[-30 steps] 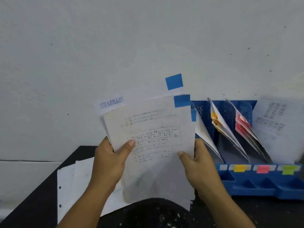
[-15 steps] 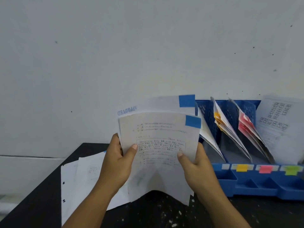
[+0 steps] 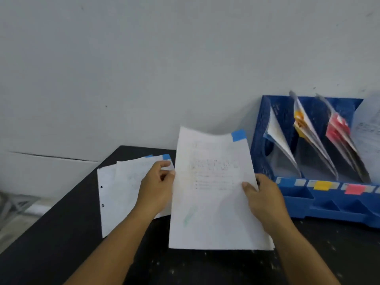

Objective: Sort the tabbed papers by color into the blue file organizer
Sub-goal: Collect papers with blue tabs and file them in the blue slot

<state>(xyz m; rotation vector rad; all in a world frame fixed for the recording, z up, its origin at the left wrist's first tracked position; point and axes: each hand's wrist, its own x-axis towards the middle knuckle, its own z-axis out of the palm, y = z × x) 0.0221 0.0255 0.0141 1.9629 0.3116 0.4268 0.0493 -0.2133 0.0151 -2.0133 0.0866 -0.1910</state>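
Between my two hands, just left of the blue file organizer (image 3: 320, 204), I have a thin sheaf of blue-tabbed papers (image 3: 213, 194) held up off the black table (image 3: 61, 233). My right hand (image 3: 265, 200) pinches the sheaf's right edge, thumb on the printed face and fingers hidden behind; my left hand (image 3: 158, 188) is loosely curled at the left edge, and I cannot tell whether it grips this sheaf or rests on the loose pile (image 3: 123, 188) lying flat on the table beside it, which also shows blue tabs at its top corner. I judge the paper to be very light and limp: the top edge already waves, and the lower part hangs unsupported, so a one-sided pinch will let it fold or fan apart. The sheets look slick against each other, and a few edges peek out at the bottom right, so I would keep a firm pinch across the whole stack. Holding at mid-height on both long edges, clear of the blue tab (image 3: 239, 135), should keep it flat enough to steer. The organizer's leftmost slot (image 3: 277, 140), above the blue label, already has papers leaning in it, so I would lead with the bottom edge and slide in alongside them, gently, since the corners crumple easily.
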